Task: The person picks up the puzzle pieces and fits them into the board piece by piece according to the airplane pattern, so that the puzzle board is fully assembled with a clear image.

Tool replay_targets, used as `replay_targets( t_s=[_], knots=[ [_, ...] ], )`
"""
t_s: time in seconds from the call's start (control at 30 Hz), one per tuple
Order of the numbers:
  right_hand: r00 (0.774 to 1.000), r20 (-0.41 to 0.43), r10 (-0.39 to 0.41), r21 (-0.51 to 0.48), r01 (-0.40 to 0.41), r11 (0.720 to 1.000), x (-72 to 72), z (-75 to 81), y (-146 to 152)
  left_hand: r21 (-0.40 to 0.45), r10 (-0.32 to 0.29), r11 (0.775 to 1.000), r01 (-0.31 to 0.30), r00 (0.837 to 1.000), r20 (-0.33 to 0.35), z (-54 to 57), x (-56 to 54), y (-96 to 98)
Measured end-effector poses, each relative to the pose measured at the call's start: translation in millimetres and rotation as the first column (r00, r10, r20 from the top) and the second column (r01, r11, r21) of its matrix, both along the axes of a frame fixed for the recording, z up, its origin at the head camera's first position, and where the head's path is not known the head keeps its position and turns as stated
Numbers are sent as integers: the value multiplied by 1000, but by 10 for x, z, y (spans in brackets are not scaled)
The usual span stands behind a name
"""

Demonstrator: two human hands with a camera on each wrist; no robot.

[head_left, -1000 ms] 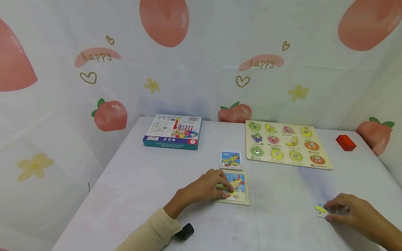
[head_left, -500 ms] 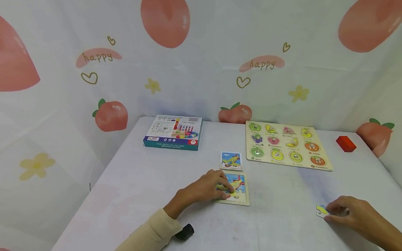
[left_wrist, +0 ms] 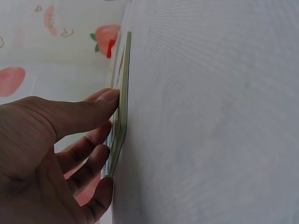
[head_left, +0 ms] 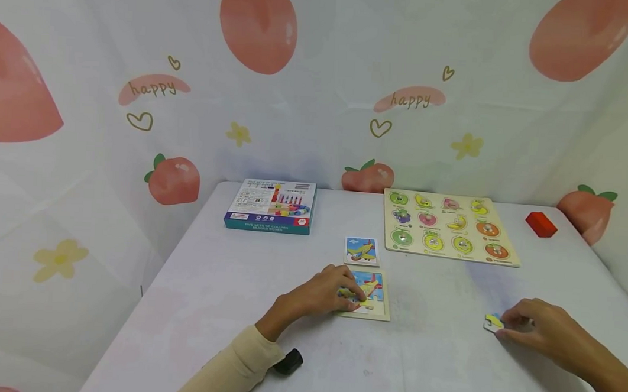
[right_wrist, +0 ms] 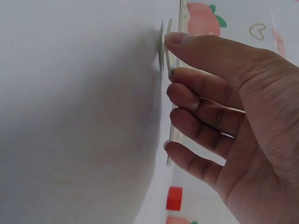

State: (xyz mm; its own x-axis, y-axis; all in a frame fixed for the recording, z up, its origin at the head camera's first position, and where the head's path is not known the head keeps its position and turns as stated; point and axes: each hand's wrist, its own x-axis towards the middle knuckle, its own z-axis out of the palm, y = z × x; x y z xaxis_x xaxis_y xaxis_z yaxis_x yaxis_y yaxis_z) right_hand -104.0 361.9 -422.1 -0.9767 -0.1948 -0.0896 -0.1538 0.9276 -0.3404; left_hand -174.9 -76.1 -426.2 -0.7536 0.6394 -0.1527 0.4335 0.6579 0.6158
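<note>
My left hand [head_left: 327, 289] rests its fingertips on a square airplane jigsaw puzzle [head_left: 377, 309] in a pale wooden frame and covers its left part. Side-on in the left wrist view, thumb and fingertips [left_wrist: 108, 95] touch the face of the puzzle [left_wrist: 124, 93], which lies flat. Over to the right, my right hand [head_left: 549, 330] pinches a small yellow and white puzzle piece [head_left: 492, 324] between thumb and fingers, above the cloth. The right wrist view shows that piece [right_wrist: 168, 58] edge-on at the thumb tip, the other fingers bent loosely.
Just behind the puzzle lies a small airplane picture card [head_left: 361, 251]. A fruit knob-puzzle board [head_left: 451, 227] lies at the back right, with a red block [head_left: 540, 224] beside it. At the back left sits a flat bead-set box [head_left: 269, 205]. Peach-patterned cloth hangs behind the table.
My right hand has shifted slightly left and away from me with the puzzle piece, after a small move right. My left hand stays on the puzzle.
</note>
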Motion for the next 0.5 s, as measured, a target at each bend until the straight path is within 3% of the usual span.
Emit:
replay_targets(
  t_s=[0.5],
  knots=[
    [978,-104,179,-57,-186,981,-256,95,-656,0,-1,1000,1,1000,10,11,-4,-1]
  ],
)
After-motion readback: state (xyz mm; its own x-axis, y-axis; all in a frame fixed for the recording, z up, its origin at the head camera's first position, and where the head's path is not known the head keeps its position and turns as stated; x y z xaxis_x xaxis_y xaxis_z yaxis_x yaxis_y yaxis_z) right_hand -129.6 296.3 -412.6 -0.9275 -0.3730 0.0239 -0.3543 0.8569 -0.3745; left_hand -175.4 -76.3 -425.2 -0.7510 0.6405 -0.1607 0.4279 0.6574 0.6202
